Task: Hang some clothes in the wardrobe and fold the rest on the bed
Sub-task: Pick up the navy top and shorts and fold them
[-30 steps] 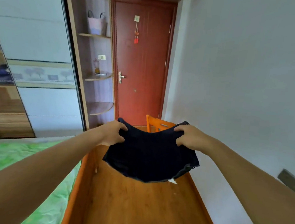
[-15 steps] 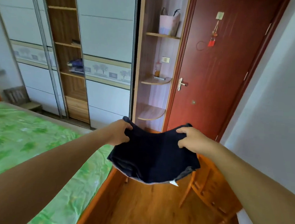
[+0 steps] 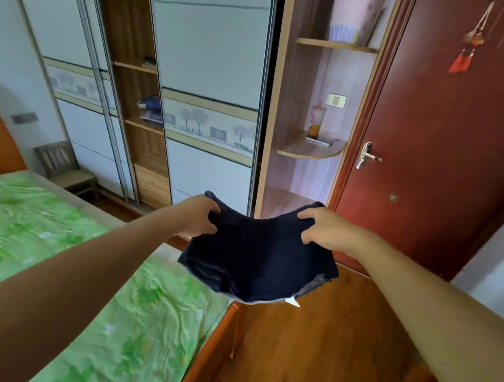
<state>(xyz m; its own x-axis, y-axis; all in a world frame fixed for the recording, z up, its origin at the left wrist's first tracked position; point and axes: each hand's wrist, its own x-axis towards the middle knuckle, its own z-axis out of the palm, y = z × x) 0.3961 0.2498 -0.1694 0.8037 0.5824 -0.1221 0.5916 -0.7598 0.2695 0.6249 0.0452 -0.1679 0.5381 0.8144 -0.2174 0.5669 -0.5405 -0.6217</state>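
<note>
1. Gripping the dark navy garment (image 3: 257, 260) by its top edge, your left hand (image 3: 196, 216) is pinching the left corner while your right hand (image 3: 326, 230) is pinching the right corner.
2. You are holding the garment in the air with both arms stretched forward; it is hanging slack between your hands, with a small white tag (image 3: 291, 302) showing at its lower edge.
3. You are keeping the garment above the corner of the bed (image 3: 73, 267), partly over the green sheet and partly over the wooden floor (image 3: 323, 347).
4. You are facing the wardrobe (image 3: 206, 66), with its open shelf section (image 3: 137, 97) left of the sliding panel and the red door (image 3: 459, 147) on the right.
</note>
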